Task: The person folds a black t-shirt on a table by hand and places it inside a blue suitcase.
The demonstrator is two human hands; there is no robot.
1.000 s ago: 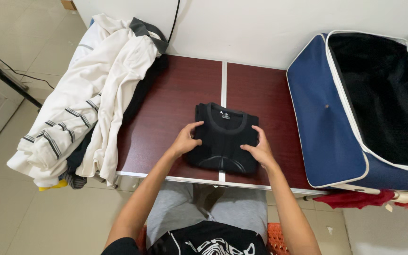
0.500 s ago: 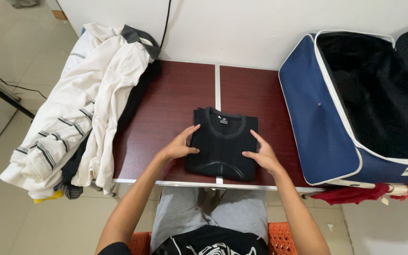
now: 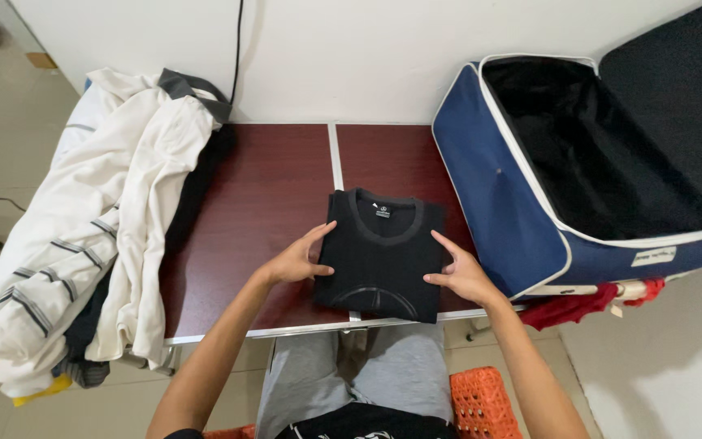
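Observation:
A folded black shirt [image 3: 382,252] lies on the dark red table [image 3: 270,187], collar toward the wall. My left hand [image 3: 296,260] grips the shirt's left edge, thumb on top. Along the right edge my right hand [image 3: 463,275] holds the fabric the same way. The shirt's near edge reaches the table's front rim.
An open navy suitcase [image 3: 522,219] with white trim and a black lining stands at the table's right end. A red cloth [image 3: 566,307] hangs under it. A heap of white striped clothes [image 3: 99,219] drapes over the left end. An orange stool [image 3: 481,398] is below me.
The view has shifted, so everything sits further left in frame. Both hands have slid to the shirt's side edges and taken hold of them.

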